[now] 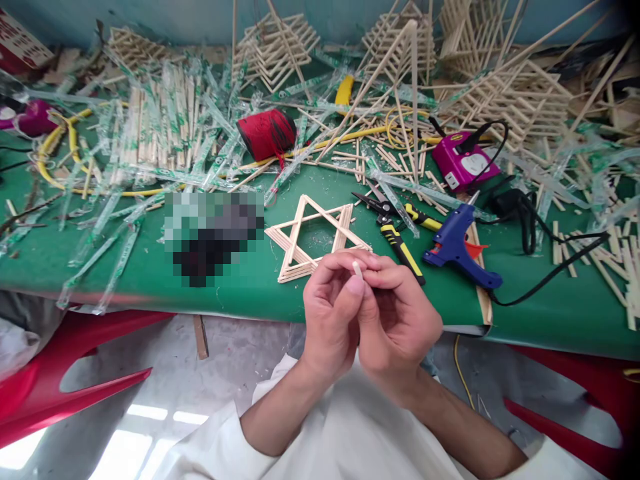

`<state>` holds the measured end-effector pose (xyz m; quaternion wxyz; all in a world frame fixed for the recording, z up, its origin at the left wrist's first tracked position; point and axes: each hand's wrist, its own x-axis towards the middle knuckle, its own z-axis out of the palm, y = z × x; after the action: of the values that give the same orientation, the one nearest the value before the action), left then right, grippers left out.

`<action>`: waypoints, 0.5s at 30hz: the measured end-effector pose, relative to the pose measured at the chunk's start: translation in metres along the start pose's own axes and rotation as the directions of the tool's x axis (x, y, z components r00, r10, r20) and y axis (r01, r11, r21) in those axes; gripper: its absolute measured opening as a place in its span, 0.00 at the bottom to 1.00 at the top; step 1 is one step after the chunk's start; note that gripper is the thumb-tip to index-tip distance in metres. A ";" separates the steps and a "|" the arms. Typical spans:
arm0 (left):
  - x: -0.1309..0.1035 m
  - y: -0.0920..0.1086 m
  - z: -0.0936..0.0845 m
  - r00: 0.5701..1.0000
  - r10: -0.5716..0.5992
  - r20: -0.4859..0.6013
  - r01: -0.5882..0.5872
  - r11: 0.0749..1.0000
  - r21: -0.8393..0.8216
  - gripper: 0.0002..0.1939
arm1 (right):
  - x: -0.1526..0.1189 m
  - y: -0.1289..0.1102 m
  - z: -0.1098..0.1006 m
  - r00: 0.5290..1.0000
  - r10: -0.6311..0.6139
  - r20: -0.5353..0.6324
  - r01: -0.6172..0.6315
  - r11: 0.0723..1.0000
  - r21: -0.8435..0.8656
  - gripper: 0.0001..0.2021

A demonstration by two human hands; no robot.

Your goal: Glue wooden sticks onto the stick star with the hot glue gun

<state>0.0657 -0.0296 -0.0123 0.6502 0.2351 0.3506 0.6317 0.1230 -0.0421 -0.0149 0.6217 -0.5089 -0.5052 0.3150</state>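
We have 2 hands drawn together above the near edge of the table (240,293), the left hand (327,317) and the right hand (400,313) pressed side by side. The fingers of both are curled in and closed at the tips on a small pale piece (357,269), which looks like the end of a stick. We cannot tell which hand bears the firmer grip, nor how much of its length the fingers hide. The part we can see points away from us, leaning a little to the left.

Beyond the fingers and mostly to their left lies the 6-pointed stick star (343,230), flat on the table, its sides built of stacked sticks. From our view the hands cover its nearest corner; we cannot tell whether they touch it, though they seem raised above it. The left hand is the nearer of the 2 to the star's main spread, while the right hand sits beside its right-hand point.

To the right of the star we see pliers (403,253) with yellow and black handles, just past the right hand, then the blue glue gun (457,243), its nozzle aimed away from us.
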 end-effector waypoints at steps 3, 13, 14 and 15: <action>0.001 -0.001 -0.002 1.000 -0.016 0.005 0.016 1.000 -0.003 0.09 | -0.001 0.001 -0.001 1.000 0.010 -0.003 -0.010 1.000 -0.017 0.05; 0.003 0.001 -0.004 1.000 -0.007 0.003 0.007 1.000 0.023 0.07 | -0.003 0.002 -0.002 0.999 0.030 -0.019 -0.029 0.999 0.030 0.08; 0.004 0.001 -0.005 1.000 -0.008 -0.017 0.009 0.999 0.034 0.08 | -0.003 0.002 -0.002 0.999 0.027 -0.021 -0.026 0.999 0.038 0.08; 0.004 0.001 -0.006 0.999 -0.007 -0.032 0.008 0.999 0.039 0.08 | -0.003 0.002 -0.002 0.999 0.025 -0.021 -0.023 0.998 0.054 0.09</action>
<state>0.0609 -0.0262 -0.0161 0.6423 0.2365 0.3741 0.6258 0.1242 -0.0445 -0.0176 0.6367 -0.5015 -0.4837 0.3304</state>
